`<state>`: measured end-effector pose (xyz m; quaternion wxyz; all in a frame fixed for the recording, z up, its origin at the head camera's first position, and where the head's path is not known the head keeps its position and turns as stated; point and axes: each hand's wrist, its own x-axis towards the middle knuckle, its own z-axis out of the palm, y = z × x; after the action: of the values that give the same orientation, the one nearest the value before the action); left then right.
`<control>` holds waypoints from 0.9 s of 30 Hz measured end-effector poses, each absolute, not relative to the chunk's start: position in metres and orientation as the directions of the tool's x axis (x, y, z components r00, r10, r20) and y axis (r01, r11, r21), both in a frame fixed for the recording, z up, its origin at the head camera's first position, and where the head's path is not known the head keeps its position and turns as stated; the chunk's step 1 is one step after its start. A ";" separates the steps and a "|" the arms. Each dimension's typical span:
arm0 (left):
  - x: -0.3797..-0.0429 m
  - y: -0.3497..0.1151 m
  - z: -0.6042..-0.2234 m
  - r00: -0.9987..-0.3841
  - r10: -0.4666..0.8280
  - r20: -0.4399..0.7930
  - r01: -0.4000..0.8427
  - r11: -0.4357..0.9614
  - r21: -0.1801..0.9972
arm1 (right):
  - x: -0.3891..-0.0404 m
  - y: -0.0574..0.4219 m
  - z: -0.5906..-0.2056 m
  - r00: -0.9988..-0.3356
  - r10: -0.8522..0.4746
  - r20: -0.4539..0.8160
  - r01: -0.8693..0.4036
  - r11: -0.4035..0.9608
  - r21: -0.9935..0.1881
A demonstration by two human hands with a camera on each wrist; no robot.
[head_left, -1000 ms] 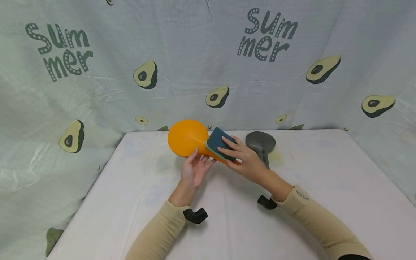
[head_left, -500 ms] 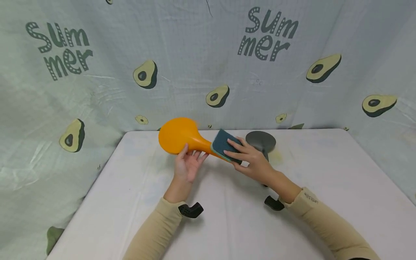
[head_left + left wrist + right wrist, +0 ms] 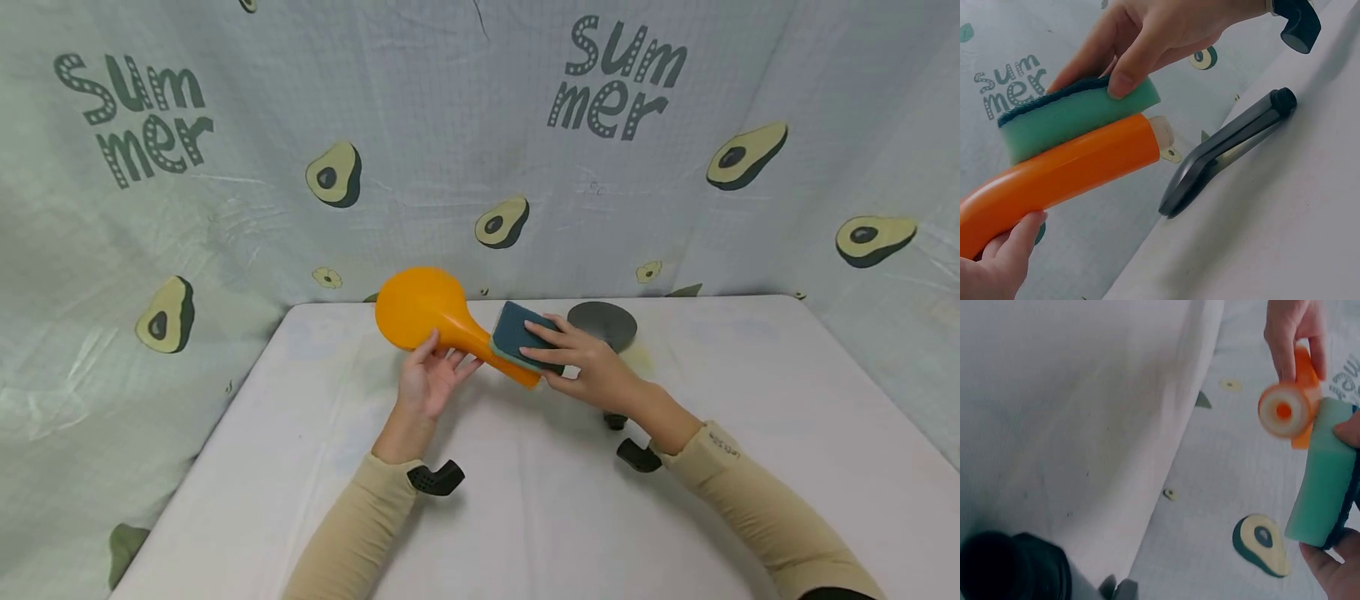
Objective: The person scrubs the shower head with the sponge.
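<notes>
In the head view my left hand (image 3: 426, 383) holds an orange shower head (image 3: 420, 308) above the table, thumb on one side and fingers beneath its neck. Its handle (image 3: 1097, 156) points right and ends in a pale connector (image 3: 1161, 132). My right hand (image 3: 600, 371) grips a sponge (image 3: 517, 329), dark blue on its scouring side and mint green on the foam side. In the left wrist view the foam (image 3: 1085, 119) lies along the top of the orange handle. The right wrist view looks at the connector's round opening (image 3: 1283, 411), beside the sponge (image 3: 1325, 481).
A dark grey shower head (image 3: 602, 321) lies on the white-covered table (image 3: 495, 517) behind my right hand, its handle partly hidden. Its black threaded end (image 3: 615, 421) points toward me. A cloth with avocado prints (image 3: 420, 125) hangs behind the table.
The sponge has moved right along the handle, toward its end. The orange shower head shifted left, then slightly back right; more of its handle shows. My right arm moved right.
</notes>
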<state>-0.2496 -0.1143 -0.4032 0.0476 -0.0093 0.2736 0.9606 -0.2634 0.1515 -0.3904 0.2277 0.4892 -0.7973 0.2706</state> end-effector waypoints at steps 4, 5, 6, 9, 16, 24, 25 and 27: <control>-0.251 -0.119 -0.405 -0.994 0.086 -0.060 -0.105 -0.828 0.550 | -0.265 0.158 -0.393 -0.482 -0.606 0.633 -0.867 0.436 -0.243; -0.252 -0.121 -0.405 -0.994 0.083 -0.069 -0.107 -0.822 0.559 | -0.265 0.159 -0.394 -0.490 -0.600 0.632 -0.862 0.441 -0.249; -0.253 -0.122 -0.405 -0.994 0.078 -0.078 -0.109 -0.813 0.572 | -0.265 0.160 -0.394 -0.497 -0.597 0.630 -0.859 0.444 -0.257; -0.256 -0.126 -0.405 -0.992 0.061 -0.110 -0.116 -0.788 0.605 | -0.264 0.163 -0.394 -0.514 -0.590 0.623 -0.849 0.453 -0.272; -0.264 -0.135 -0.405 -0.978 -0.045 -0.206 -0.113 -0.715 0.690 | -0.263 0.168 -0.397 -0.558 -0.576 0.597 -0.823 0.474 -0.313; -0.268 -0.147 -0.400 -0.957 -0.076 -0.278 -0.164 -0.650 0.742 | -0.265 0.172 -0.402 -0.575 -0.563 0.593 -0.810 0.493 -0.318; -0.268 -0.149 -0.399 -0.956 -0.072 -0.283 -0.172 -0.646 0.744 | -0.265 0.173 -0.402 -0.578 -0.562 0.591 -0.808 0.496 -0.318; -0.269 -0.153 -0.396 -0.955 -0.062 -0.291 -0.187 -0.637 0.748 | -0.266 0.174 -0.403 -0.576 -0.562 0.594 -0.809 0.498 -0.313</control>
<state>-0.2686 -0.1529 -0.3965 0.0349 -0.1467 0.4246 0.8927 -0.2656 0.1740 -0.4031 0.2127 0.4085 -0.8389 0.2901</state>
